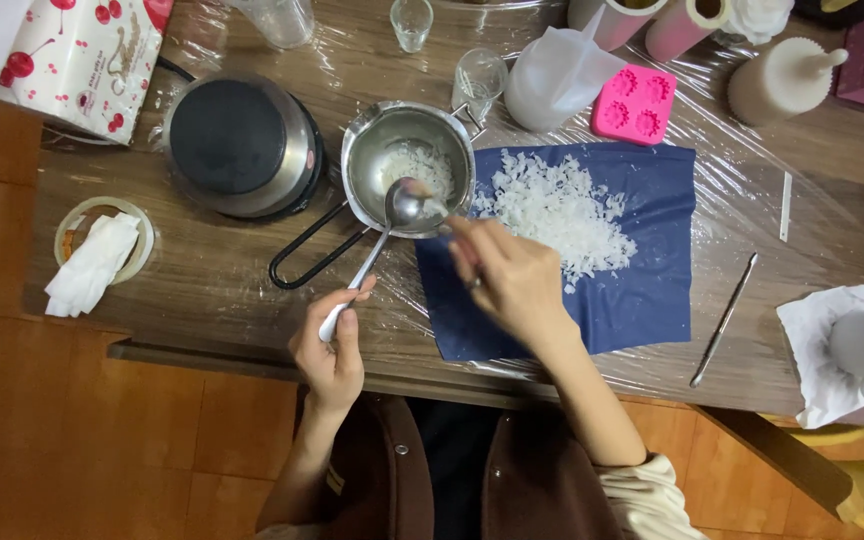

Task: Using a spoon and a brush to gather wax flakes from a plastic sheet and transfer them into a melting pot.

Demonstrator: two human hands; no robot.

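The left hand (330, 350) grips the white handle of a spoon (404, 205), its fingers wrapped closed around it, and the bowl of the spoon hangs over the near rim of a small steel pot (367, 140) on the counter (212, 270). The right hand (512, 280) reaches to the spoon's bowl with fingers pinched narrow, apparently on a few white flakes, though the blur hides exactly what they hold. A thin layer of flakes (552, 205) already lies in the pot, while by far the larger heap sits just right of it on a dark blue sheet (642, 300), so the moving of flakes looks barely begun, with most left to go. Left of the pot stands a round hot plate (237, 140) with a black top. At the far left corner lies a white soft tissue pack (72, 55) printed with red cherries. Beyond the sheet are a pink flower mould (635, 103), a white squeeze bottle (782, 78) and two pink cylinders (642, 20). A slim metal tool (724, 318) lies to the right.
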